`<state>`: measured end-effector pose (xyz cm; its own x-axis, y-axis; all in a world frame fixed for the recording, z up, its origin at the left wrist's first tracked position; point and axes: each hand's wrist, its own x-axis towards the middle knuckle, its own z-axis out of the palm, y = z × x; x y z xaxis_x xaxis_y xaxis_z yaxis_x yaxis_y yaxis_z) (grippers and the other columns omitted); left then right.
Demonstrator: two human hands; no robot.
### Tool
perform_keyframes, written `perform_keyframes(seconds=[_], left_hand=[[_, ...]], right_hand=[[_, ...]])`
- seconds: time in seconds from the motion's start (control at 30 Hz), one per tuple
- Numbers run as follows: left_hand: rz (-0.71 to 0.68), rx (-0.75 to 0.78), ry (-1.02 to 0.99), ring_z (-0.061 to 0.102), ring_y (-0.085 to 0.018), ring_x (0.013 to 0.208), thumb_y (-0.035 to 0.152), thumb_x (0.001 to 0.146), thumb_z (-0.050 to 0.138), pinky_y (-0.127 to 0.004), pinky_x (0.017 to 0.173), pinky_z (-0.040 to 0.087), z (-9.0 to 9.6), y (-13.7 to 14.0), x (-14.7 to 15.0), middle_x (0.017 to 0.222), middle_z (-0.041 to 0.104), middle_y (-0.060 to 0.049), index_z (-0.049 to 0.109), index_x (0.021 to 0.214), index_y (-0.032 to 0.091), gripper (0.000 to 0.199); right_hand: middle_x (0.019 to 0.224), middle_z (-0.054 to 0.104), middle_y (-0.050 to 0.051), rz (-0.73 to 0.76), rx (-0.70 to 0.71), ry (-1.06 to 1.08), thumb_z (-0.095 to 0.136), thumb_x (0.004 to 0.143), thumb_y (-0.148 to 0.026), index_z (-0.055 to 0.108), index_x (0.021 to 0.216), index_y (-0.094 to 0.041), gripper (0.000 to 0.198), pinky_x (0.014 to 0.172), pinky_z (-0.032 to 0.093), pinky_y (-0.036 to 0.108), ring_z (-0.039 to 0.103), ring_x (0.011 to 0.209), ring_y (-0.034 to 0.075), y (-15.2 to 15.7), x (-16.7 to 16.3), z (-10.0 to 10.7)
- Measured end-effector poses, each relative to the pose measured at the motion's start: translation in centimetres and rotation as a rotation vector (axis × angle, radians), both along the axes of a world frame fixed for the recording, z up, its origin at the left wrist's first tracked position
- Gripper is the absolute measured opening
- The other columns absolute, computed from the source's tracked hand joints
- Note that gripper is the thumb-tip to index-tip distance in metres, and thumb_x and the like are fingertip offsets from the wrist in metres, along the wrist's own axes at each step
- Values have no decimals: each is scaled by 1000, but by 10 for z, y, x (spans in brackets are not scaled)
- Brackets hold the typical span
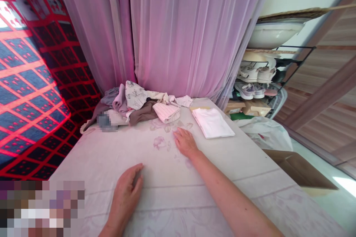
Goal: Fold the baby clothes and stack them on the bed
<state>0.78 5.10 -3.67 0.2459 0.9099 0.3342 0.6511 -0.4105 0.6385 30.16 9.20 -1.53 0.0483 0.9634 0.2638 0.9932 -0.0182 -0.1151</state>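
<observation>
My right hand point(184, 143) lies on the pale flowered cover point(155, 159), palm down with fingers stretched forward, holding nothing. Nearer to me on the left, my left hand point(127, 189) rests on its edge with thumb and fingers apart, also without anything in it. Just ahead of the right hand is a pink striped garment point(167, 112), at the front of a loose heap of clothes. In that heap are a brown garment point(145, 113), a white printed cloth point(135, 94) and a lilac piece point(119, 99). To the right of the right hand sits a flat folded white garment point(213, 123).
Purple curtains point(178, 37) hang behind the clothes, and a red-and-black checked cloth point(69, 81) hangs at the left. Past the right edge stand a shoe rack point(294, 68) with shoes, a plastic bag point(267, 133) and an open cardboard box point(303, 168). The lower left corner is pixelated.
</observation>
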Motion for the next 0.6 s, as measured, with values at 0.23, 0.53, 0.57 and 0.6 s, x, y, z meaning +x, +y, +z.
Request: perform_keyframes(seconds=[0.23,0.53,0.57,0.6], left_hand=[[-26,6,-54,65,-22,101,29,83,47,-42,92,51,-1,-1,2,107,71,-6,67,105,23,31],[-17,-28,-123,63,-22,101,22,81,47,-44,92,48,3,-6,5,107,70,-7,67,106,22,32],[-14,-32,-131,63,-22,101,22,81,47,-44,93,48,3,-6,6,107,70,-7,66,106,23,32],[-13,-37,-139,63,-22,101,22,81,47,-44,93,48,4,-6,6,107,70,-7,66,106,23,32]], right_hand=[[151,31,17,-105,-15,24,45,86,-21,33,146,-18,61,101,35,40,39,132,27,33,-24,17],[124,61,11,-196,-11,22,46,88,-21,64,117,-25,35,93,34,39,52,115,25,89,-38,44],[114,67,11,-200,-29,34,44,88,-18,67,110,-24,33,90,35,38,56,108,25,94,-39,45],[107,69,10,-200,-37,45,42,88,-17,69,106,-23,33,88,36,37,58,103,24,96,-42,44]])
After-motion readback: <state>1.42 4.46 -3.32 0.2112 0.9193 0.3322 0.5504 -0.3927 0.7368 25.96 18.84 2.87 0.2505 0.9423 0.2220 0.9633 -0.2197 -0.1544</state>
